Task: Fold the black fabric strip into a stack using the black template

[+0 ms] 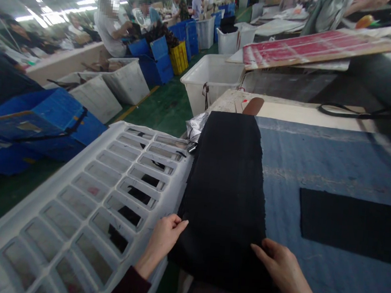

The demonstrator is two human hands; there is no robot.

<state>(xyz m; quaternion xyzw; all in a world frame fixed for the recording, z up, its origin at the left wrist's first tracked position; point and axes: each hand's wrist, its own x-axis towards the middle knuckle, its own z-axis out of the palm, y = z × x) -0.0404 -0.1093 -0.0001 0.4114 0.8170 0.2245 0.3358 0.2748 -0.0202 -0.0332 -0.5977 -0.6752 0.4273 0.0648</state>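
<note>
A long strip of black fabric (228,181) lies over the table's left edge, and its near end hangs down toward me. My left hand (167,235) pinches the strip's left edge between thumb and fingers. On the opposite edge, my right hand (273,253) grips the cloth the same way, thumb on top. To the right, a separate dark fabric piece (349,224) rests flat on the blue table covering (289,168). What is beneath the strip is hidden.
A white slatted plastic crate (66,240) stands left of the table, with black scraps showing through its slots. Blue bins (44,115) and a white tub (212,72) stand beyond. A red-topped board (313,49) lies at the back. Several people work at the far left.
</note>
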